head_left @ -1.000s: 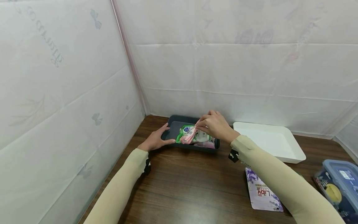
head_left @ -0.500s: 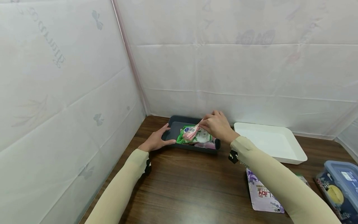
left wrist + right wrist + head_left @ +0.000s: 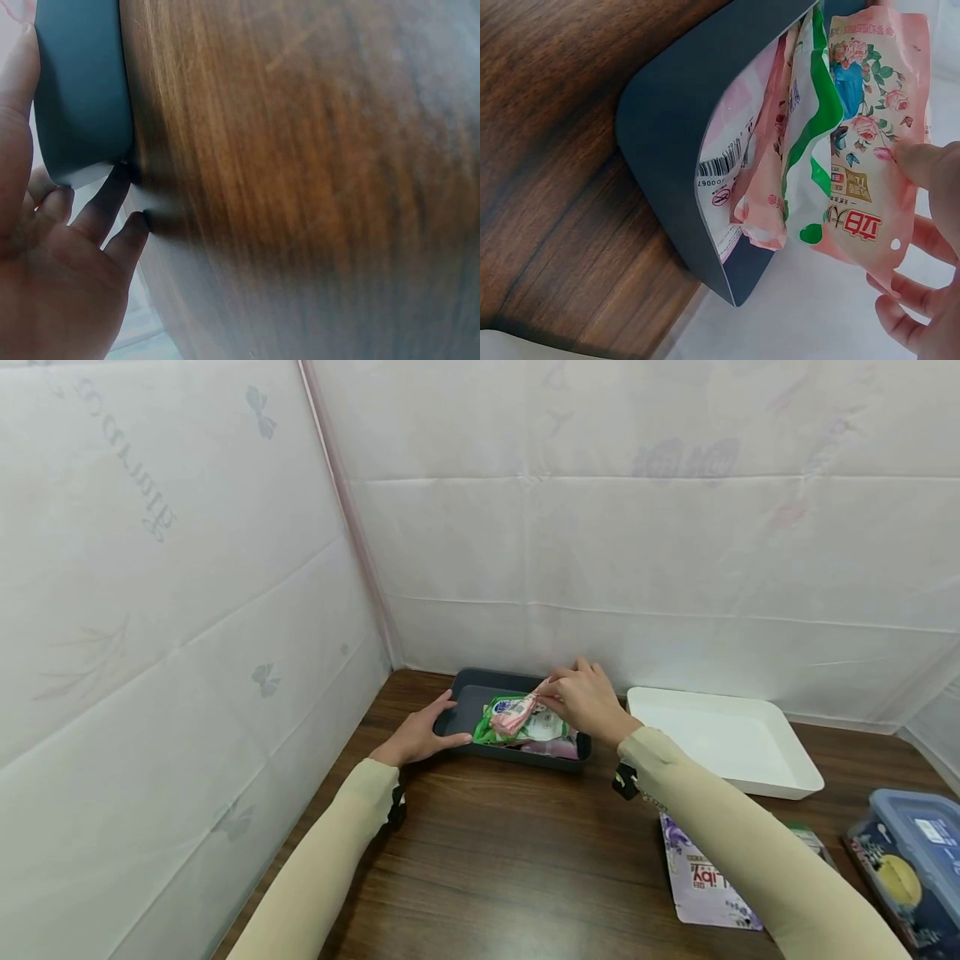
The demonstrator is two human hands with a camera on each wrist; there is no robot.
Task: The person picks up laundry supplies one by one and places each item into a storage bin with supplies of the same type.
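Note:
My left hand rests at the left end of a dark grey tray, thumb along the near rim and the other fingers spread against the end. In the left wrist view, the fingertips meet the tray's outer wall. Between thumb and fingers, my right hand pinches one end of a pink floral detergent pouch, held tilted over the tray. Just beside it stands a green-and-white pouch. Another pink pouch and a pale pink pack with a barcode lie in the tray.
A white tray stands to the right, near the back wall sheet. Closer in, a purple Liby pouch lies partly under my right forearm. A blue lidded tub sits at the right edge. White sheeting hangs at the left.
My right hand has shifted slightly right, drawing the pink pouch with it, so more of the green-and-white pouch shows. The left hand keeps its place on the tray.

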